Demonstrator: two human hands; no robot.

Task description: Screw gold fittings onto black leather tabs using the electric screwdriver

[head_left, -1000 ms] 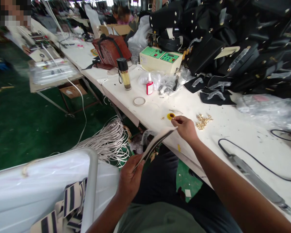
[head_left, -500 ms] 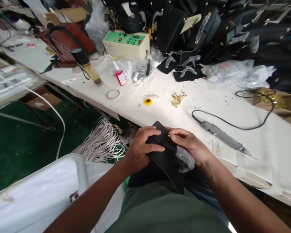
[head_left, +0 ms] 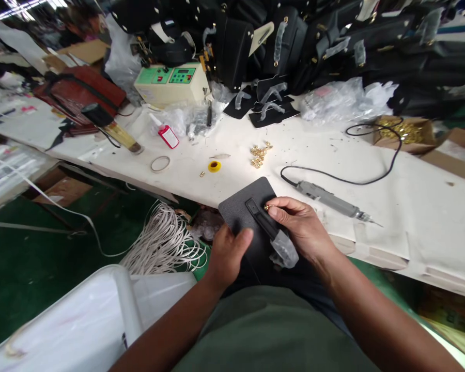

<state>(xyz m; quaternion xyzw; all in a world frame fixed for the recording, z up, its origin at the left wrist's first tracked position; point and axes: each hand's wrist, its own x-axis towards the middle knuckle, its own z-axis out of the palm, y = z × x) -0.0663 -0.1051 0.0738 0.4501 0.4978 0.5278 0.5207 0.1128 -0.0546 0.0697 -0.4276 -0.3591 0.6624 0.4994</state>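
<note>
My left hand (head_left: pixel 230 253) grips the lower left edge of a black leather panel (head_left: pixel 238 206), thumb on top and fingers hidden beneath. A black strap (head_left: pixel 264 219) lies on the panel, its lower end wrapped in clear plastic (head_left: pixel 284 249). Between thumb and index finger, my right hand (head_left: pixel 300 225) pinches a small gold fitting (head_left: pixel 267 207) beside the strap. On the table beyond the panel are a pile of gold fittings (head_left: pixel 259 155), a yellow ring-shaped spool (head_left: pixel 214 166) and a red bottle (head_left: pixel 168 135) with a white label.
A grey electric screwdriver (head_left: pixel 329 200) with a black cable lies on the white table (head_left: pixel 430 206) at right. Black bags (head_left: pixel 232 51) and a control box (head_left: pixel 170 85) stand behind. A white bin (head_left: pixel 126 294) is at lower left, near white cords (head_left: pixel 163 240).
The panel has turned to show its broad face and the strap. My left hand has moved down to the panel's edge. The view has shifted right; my right hand still pinches the gold fitting.
</note>
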